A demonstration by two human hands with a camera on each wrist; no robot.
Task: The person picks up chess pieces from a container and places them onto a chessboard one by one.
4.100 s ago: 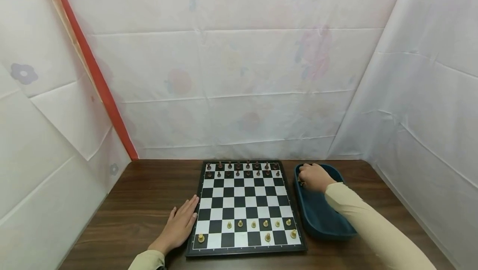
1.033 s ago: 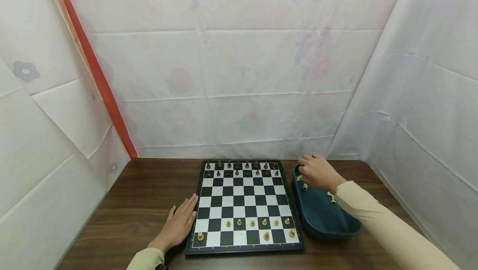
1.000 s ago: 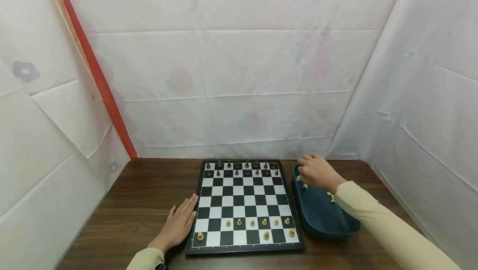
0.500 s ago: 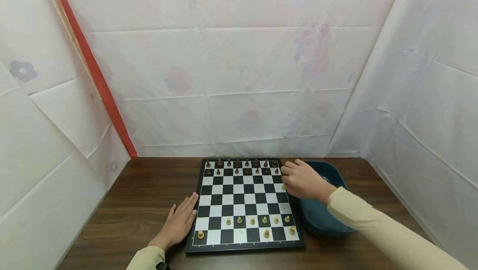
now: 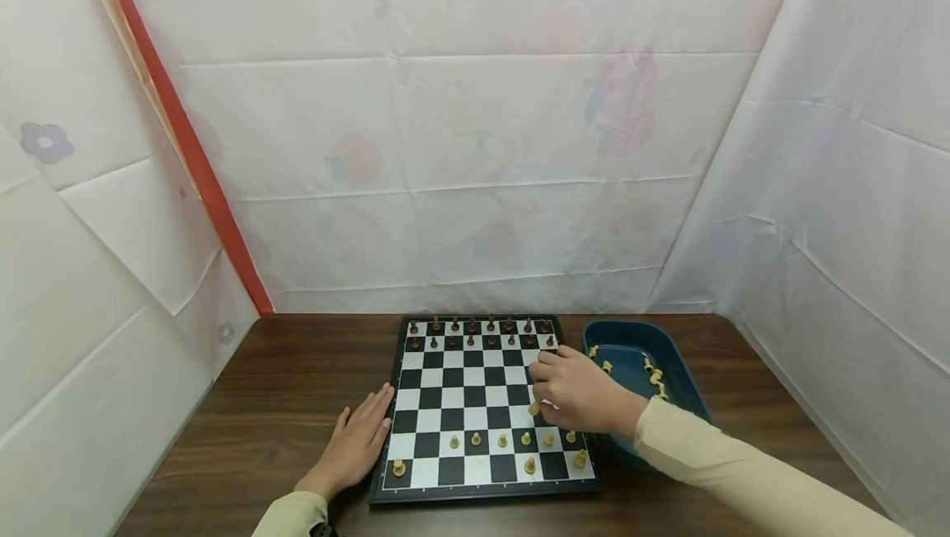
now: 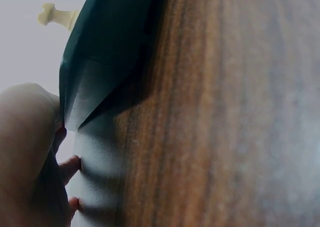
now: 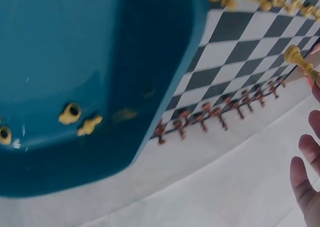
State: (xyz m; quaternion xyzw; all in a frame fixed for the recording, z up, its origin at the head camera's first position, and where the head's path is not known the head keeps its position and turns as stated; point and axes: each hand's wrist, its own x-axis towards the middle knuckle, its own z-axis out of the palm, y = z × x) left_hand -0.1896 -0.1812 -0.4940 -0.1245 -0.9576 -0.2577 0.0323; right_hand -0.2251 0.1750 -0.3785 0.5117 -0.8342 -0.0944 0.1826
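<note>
**Pale chess piece (image 5: 533,409) pinched over board (image 5: 475,377)**

Below and right of the head view's centre, the right hand (image 5: 582,391) pinches the chess piece near its narrower end, other fingers loosely apart. The left hand (image 5: 356,440) lies with fingers extended against the board's left edge, holding nothing. The chess piece looks like smooth, hard plastic: probably light, stiff and slippery, best gripped at the slim stem above its flared base. At right, the blue tray (image 5: 627,355) has rounded corners; grain streaks the counter (image 5: 297,380).

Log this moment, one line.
right hand holds yellow chess piece over board | left hand touches board edge | tray holds more pieces
</note>
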